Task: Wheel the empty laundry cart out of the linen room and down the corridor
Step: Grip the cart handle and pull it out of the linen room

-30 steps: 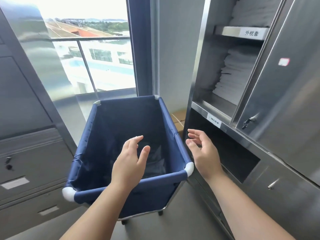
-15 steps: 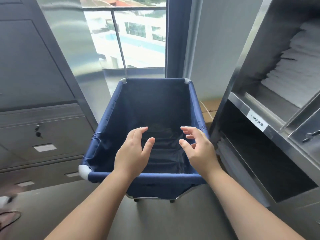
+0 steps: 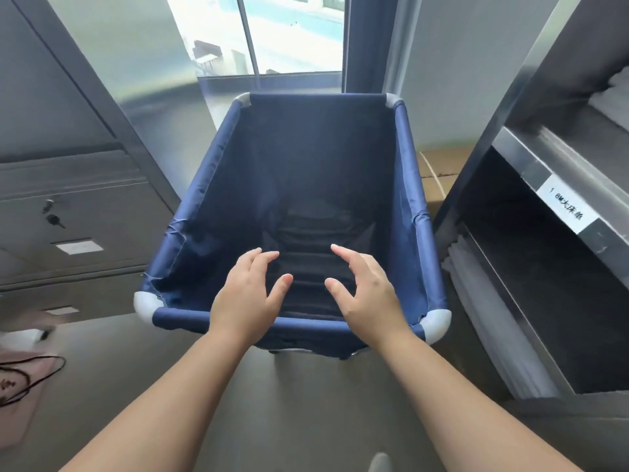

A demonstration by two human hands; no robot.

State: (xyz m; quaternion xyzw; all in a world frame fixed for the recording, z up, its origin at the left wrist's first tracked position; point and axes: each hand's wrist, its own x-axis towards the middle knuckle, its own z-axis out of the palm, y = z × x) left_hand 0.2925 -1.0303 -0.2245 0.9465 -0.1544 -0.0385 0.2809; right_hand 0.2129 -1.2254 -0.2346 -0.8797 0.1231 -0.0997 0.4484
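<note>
My left hand point(image 3: 250, 294) and right hand point(image 3: 366, 292) hover with fingers spread over the near rail of the blue laundry cart point(image 3: 211, 206), holding nothing; I cannot tell if the wrists touch the rail. The cart stands on the floor between the grey cabinet point(image 3: 78, 206) and the steel shelves point(image 3: 558, 172). Its wheels are mostly hidden, and its dark bottom is hard to read.
</note>
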